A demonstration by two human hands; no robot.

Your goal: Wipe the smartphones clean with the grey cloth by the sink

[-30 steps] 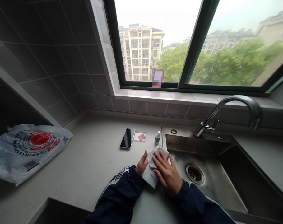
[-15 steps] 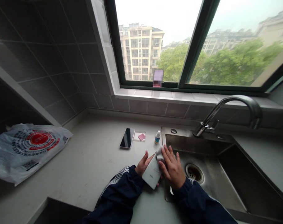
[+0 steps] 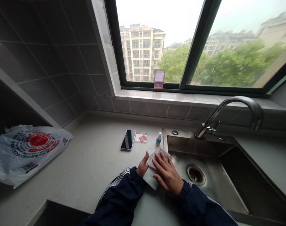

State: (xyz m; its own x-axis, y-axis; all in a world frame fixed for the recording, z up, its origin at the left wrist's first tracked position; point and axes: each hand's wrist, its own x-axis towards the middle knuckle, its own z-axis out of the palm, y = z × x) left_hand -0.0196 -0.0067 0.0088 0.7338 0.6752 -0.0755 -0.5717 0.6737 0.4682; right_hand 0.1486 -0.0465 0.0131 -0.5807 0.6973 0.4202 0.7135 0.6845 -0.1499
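A white phone (image 3: 150,180) lies tilted in my left hand (image 3: 142,166), which grips it along its left edge with the thumb up. Over the phone's upper part is a thin grey-white cloth (image 3: 152,156). My right hand (image 3: 167,172) presses flat on this cloth, fingers stretched and apart. Most of the phone's back is hidden by the cloth and that hand. Just beyond the cloth stands a small spray bottle (image 3: 158,139) with a white cap and blue label. A second phone (image 3: 128,139), dark screen up, rests beside a clear phone case (image 3: 137,138) with a pink square (image 3: 142,138) on it.
At right is a steel sink (image 3: 230,188) with a drain (image 3: 196,175) and a curved faucet (image 3: 234,99). A printed plastic bag (image 3: 30,153) lies on the left of the counter (image 3: 93,160). A dark recess (image 3: 60,215) is at the lower left.
My right hand has slid left across the phone, carrying the cloth with it. The cloth now spreads over more of the phone. My left hand keeps its grip.
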